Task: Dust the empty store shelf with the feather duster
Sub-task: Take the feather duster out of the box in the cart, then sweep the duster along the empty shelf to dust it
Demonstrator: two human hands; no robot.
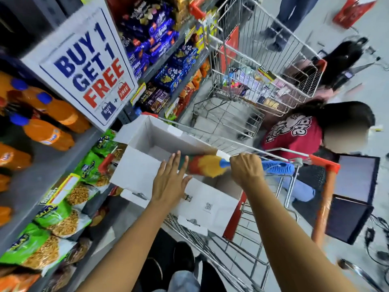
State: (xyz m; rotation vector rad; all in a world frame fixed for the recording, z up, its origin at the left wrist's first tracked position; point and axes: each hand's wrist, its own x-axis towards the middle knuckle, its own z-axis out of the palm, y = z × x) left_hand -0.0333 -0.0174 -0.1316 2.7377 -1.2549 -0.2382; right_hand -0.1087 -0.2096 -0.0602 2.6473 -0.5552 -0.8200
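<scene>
My right hand (246,168) is shut on the blue handle of a feather duster (205,166), whose red, yellow and green head lies level over an open white cardboard box (136,167). The handle's ribbed blue end sticks out to the right of my fist. My left hand (169,182) hovers flat with fingers spread, just left of the duster head, above the box flap. The box sits in a wire shopping cart (242,245) with orange-red trim. The shelves in view at left are stocked; I see no empty one.
Store shelves (42,178) at left hold orange soda bottles, green snack bags and blue biscuit packs, with a "Buy 1 Get 1 Free" sign (84,66). A second wire cart (252,66) stands ahead. A person in a red shirt (294,135) crouches at right; dark boxes and cables lie beyond.
</scene>
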